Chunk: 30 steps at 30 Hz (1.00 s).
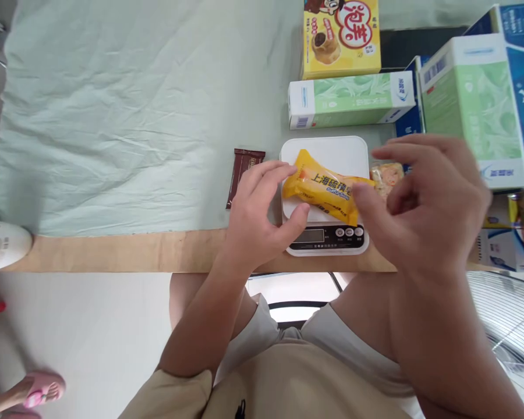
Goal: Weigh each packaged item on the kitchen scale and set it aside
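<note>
In the head view, a yellow packet (pixel 325 189) with dark print lies aslant on the white plate of a kitchen scale (pixel 349 150), near the front edge of the bench (pixel 113 250). The left hand (pixel 255 212) is at the packet's left end, its grip spread with the thumb apart from the fingers and closed on nothing; whether a fingertip touches the wrapper I cannot tell. The right hand (pixel 436 203) is at the other end, its fingers bent and its thumb well apart from them, so this grip is open too; the thumb overlaps the packet's right end, and contact there is unclear.

The scale's small screen (pixel 308 235) faces the person, its reading too faint to make out. Just left of the scale, partly behind the left hand, lies a dark brown bar (pixel 240 171) on the pale green cloth (pixel 135 116). A small clear-wrapped snack (pixel 386 173) sits beside the scale's right side. Behind the scale lies a long green-and-white box (pixel 353 102), with a yellow box (pixel 343 43) beyond it.
</note>
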Each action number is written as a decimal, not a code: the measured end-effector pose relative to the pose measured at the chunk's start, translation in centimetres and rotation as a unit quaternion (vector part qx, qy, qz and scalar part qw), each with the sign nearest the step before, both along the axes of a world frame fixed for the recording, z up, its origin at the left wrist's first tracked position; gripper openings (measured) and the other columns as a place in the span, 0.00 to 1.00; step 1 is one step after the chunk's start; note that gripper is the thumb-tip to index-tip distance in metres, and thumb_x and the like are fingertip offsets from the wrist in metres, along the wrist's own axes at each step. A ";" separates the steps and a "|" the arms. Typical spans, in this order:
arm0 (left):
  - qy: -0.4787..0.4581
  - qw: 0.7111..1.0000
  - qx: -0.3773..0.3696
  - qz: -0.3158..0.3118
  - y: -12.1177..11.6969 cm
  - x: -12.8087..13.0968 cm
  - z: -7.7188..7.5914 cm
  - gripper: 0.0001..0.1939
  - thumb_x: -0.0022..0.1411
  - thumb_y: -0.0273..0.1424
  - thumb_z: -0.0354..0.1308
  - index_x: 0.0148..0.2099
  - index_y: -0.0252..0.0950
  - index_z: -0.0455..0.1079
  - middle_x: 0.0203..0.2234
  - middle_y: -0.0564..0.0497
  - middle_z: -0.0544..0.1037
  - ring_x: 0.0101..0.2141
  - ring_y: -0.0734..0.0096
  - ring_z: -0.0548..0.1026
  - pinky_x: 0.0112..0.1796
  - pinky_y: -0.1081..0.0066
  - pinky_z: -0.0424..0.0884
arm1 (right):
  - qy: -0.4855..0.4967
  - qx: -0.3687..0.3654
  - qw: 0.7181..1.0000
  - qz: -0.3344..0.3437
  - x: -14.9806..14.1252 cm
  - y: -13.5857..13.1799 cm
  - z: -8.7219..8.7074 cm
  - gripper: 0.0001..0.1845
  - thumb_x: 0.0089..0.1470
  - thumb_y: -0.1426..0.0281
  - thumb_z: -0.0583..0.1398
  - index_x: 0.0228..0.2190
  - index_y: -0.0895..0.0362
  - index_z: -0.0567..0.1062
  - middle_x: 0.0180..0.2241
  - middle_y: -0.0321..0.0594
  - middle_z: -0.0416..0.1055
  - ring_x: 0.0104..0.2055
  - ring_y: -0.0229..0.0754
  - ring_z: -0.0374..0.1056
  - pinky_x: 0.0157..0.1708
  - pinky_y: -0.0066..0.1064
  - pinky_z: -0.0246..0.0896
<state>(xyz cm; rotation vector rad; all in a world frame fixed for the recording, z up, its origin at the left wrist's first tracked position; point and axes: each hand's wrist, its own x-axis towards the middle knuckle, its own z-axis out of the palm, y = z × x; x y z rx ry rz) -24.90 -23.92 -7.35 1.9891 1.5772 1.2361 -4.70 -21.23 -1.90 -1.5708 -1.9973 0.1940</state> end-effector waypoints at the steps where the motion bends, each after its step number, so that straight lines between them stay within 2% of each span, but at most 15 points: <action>1: -0.004 1.000 0.001 -0.002 0.1 0.0 -0.1 0.18 0.68 0.37 0.61 0.57 0.39 0.73 0.55 0.41 0.81 0.57 0.55 0.79 0.59 0.54 0.78 | 0.014 0.027 0.999 -0.010 0.2 0.0 -0.1 0.13 0.62 0.61 0.61 0.42 0.54 0.80 0.48 0.52 0.80 0.28 0.41 0.69 0.25 0.38 0.63; 4: -0.020 1.000 0.003 -0.012 0.2 0.0 -0.2 0.17 0.67 0.34 0.63 0.57 0.39 0.73 0.54 0.41 0.81 0.56 0.54 0.80 0.59 0.54 0.78 | 0.034 0.062 0.998 0.000 0.6 -0.2 -1.0 0.07 0.62 0.65 0.60 0.37 0.54 0.78 0.38 0.48 0.78 0.25 0.39 0.64 0.23 0.36 0.59; 9: -0.044 0.999 -0.009 -0.013 0.2 0.3 -0.2 0.16 0.67 0.32 0.62 0.56 0.37 0.76 0.53 0.41 0.81 0.55 0.57 0.80 0.59 0.57 0.77 | 0.095 0.114 0.989 0.020 0.6 -0.2 -3.1 0.03 0.60 0.68 0.62 0.36 0.50 0.77 0.39 0.41 0.78 0.20 0.34 0.57 0.19 0.35 0.55; 12: -0.038 0.999 0.004 -0.028 0.3 0.5 -0.2 0.15 0.69 0.32 0.60 0.56 0.36 0.77 0.54 0.41 0.80 0.55 0.59 0.80 0.59 0.59 0.77 | 0.102 0.123 0.987 0.024 0.6 0.0 -3.7 0.03 0.61 0.69 0.62 0.36 0.50 0.78 0.38 0.43 0.78 0.24 0.39 0.64 0.22 0.36 0.59; 16: -0.006 0.997 0.042 -0.070 0.3 0.8 -0.3 0.14 0.72 0.33 0.57 0.55 0.37 0.78 0.54 0.41 0.81 0.57 0.58 0.79 0.61 0.56 0.75 | 0.070 0.151 0.984 0.060 0.6 0.3 -4.0 0.03 0.60 0.71 0.64 0.37 0.52 0.78 0.37 0.45 0.77 0.37 0.48 0.75 0.35 0.41 0.70; 19: 0.002 0.997 0.039 -0.070 0.3 0.8 -0.4 0.14 0.72 0.33 0.57 0.53 0.38 0.80 0.54 0.42 0.82 0.58 0.57 0.77 0.63 0.54 0.73 | 0.050 0.132 0.987 0.075 0.5 0.3 -4.1 0.03 0.61 0.72 0.64 0.37 0.53 0.78 0.37 0.45 0.77 0.40 0.49 0.75 0.40 0.44 0.71; 30: 0.024 0.997 -0.001 -0.069 0.1 0.8 -0.4 0.15 0.72 0.35 0.57 0.54 0.41 0.81 0.56 0.44 0.81 0.58 0.55 0.78 0.63 0.50 0.73 | 0.010 0.057 0.996 0.066 0.4 0.1 -4.2 0.04 0.65 0.69 0.61 0.36 0.51 0.77 0.37 0.42 0.78 0.42 0.51 0.75 0.45 0.47 0.70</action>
